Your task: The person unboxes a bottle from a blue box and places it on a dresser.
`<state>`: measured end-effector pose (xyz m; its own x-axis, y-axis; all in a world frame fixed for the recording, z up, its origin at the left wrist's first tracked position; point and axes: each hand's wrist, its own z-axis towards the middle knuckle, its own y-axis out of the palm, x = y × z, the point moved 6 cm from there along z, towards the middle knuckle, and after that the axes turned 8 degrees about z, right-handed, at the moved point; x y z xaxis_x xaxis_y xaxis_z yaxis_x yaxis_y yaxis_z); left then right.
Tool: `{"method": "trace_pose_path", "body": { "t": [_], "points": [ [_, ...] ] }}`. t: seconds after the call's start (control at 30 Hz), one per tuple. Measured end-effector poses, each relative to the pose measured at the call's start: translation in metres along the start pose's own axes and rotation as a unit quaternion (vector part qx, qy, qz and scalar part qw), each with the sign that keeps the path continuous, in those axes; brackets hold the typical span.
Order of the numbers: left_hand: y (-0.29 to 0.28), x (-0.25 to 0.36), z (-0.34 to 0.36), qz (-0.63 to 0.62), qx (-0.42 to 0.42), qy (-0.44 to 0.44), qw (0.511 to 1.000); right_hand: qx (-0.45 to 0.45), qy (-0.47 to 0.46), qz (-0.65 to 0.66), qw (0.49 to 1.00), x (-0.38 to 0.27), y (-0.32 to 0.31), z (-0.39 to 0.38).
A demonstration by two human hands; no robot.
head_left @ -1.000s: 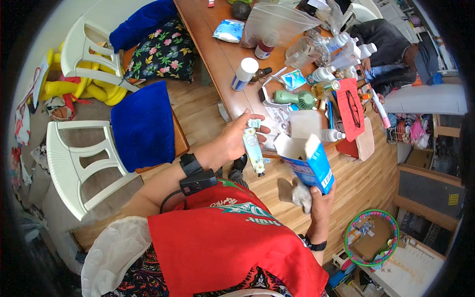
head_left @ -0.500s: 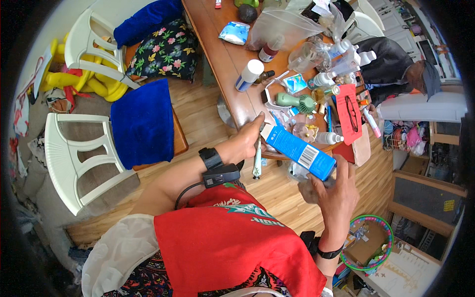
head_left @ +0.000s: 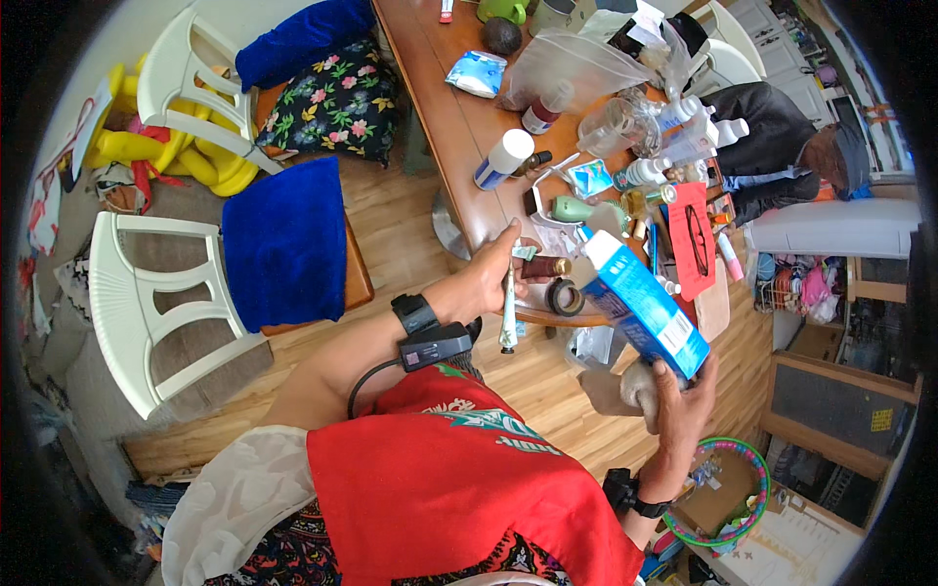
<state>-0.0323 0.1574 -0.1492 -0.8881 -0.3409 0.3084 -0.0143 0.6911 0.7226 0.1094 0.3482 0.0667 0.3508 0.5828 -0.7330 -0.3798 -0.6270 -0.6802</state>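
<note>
With the fingers of our left hand (head_left: 489, 281) we grasp a slim pale tube (head_left: 509, 317) that hangs down by the edge of the tabletop (head_left: 451, 132), and we cannot tell whether they also touch the gold-capped bottle (head_left: 559, 267) just beside them. With our right hand (head_left: 690, 402) we clasp the lower end of a tilted blue box (head_left: 645, 311), its open end toward the tabletop. Farther out, we see eyeglasses (head_left: 697, 234) lying on red paper (head_left: 689, 273), and 2 white chairs (head_left: 122, 322) to our left.
</note>
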Motion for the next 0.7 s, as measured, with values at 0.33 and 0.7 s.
{"method": "trace_pose_path", "body": {
  "t": [0.33,0.7],
  "points": [
    [0.019,0.017,-0.025,0.16,0.098,0.062,0.98,-0.025,0.193,0.562,0.804,0.179,0.064,-0.05],
    [0.037,0.012,-0.025,0.24,0.077,0.068,0.965,-0.005,0.246,0.594,0.766,0.146,0.083,-0.065]
  ]
}}
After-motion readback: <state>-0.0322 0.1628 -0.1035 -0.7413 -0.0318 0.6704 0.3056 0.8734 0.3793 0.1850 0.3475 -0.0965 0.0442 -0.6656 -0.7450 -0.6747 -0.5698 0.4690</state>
